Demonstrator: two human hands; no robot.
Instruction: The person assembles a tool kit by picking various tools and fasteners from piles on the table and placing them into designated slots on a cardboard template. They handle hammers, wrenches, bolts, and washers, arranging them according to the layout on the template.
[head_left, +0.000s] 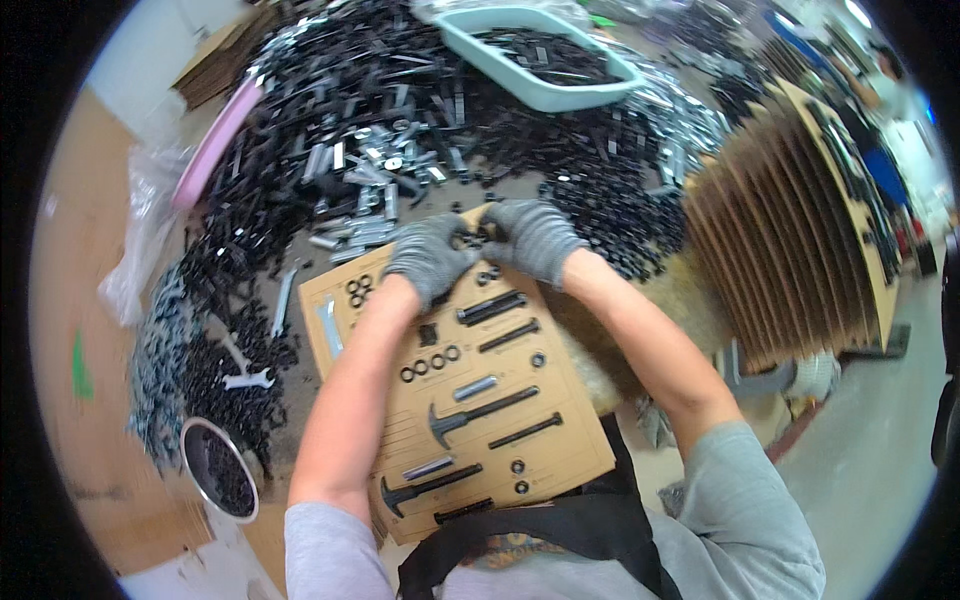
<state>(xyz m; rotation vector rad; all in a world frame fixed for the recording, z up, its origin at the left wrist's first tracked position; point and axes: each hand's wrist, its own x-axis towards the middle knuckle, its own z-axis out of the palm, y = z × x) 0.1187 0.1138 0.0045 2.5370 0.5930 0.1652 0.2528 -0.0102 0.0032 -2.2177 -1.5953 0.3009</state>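
Observation:
A brown cardboard sheet (575, 440) lies tilted in front of me, with hardware set out on it. At its far edge my left hand (430, 258), in a grey knit glove, has its fingers curled together. My right hand (535, 240), gloved alike, is closed beside it, fingertips nearly meeting the left ones. Small dark pieces show between them, too small to name. Just below are black nuts (488, 276) and thick black bolts (491, 308). The sheet also bears black rings (430, 364), a black T-shaped bolt (484, 412), a silver sleeve (475, 388) and an open-end wrench (328, 322).
Heaps of black metal parts (350, 85) cover the far table, with silver sleeves (365, 232) nearer. A pale blue tray (560, 98) sits on the heap, a pink tray (215, 145) at left. A round metal bowl (188, 440) stands lower left. Cardboard sheets (780, 230) stand stacked at right.

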